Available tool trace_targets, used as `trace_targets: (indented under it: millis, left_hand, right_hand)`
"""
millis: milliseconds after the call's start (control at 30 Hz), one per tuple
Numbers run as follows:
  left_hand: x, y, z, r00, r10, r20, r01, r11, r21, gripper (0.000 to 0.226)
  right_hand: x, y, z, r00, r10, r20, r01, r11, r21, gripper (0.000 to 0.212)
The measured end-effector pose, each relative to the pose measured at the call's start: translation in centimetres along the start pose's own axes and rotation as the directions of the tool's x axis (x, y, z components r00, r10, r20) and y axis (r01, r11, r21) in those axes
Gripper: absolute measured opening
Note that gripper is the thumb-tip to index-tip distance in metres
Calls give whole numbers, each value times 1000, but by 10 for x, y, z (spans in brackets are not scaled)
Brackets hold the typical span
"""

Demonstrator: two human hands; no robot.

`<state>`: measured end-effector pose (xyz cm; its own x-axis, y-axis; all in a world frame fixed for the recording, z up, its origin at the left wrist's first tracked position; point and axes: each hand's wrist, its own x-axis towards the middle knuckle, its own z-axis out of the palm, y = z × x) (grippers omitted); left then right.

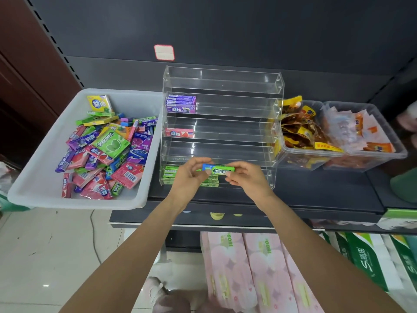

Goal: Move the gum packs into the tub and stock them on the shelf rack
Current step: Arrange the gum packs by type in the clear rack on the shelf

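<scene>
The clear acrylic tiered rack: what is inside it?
Clear acrylic tiered rack: purple gum packs, one pink pack, green packs at the bottom, partly hidden by hands.

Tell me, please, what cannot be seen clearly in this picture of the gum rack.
- Head view: the green stack in the rack's lowest tier is partly hidden by the left hand and right hand; no count possible.
- The green pack they pinch: its ends are covered by fingers.
- The tub's lower packs are buried under others.
- The wall label is too blurred to read.
</scene>
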<state>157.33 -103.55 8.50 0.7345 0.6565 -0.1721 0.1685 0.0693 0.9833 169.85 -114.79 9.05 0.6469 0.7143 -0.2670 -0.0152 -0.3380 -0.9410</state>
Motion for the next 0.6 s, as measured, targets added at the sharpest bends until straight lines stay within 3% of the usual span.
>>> trace_targets:
  millis: [233,333,467,600]
  left_hand:
    - [6,-1,16,995,-49,86,30,976,215,27]
    - [7,-4,14,997,-37,68,3,897,441,32]
    - [8,-10,0,999,-8,39,-18,775,631,36]
    - [8,-13,-9,999,8,34,-29,730,683,37]
  right_hand:
    - [0,2,-23,990,-38,-138,37,999,-7,14]
    - [7,7,-29,969,-164,-185,131,975,-179,16]
    - [16,16,-32,944,-324,-57,261,842,-472,20]
    - [20,24,-19,932,-352,83,333,748,-574,21]
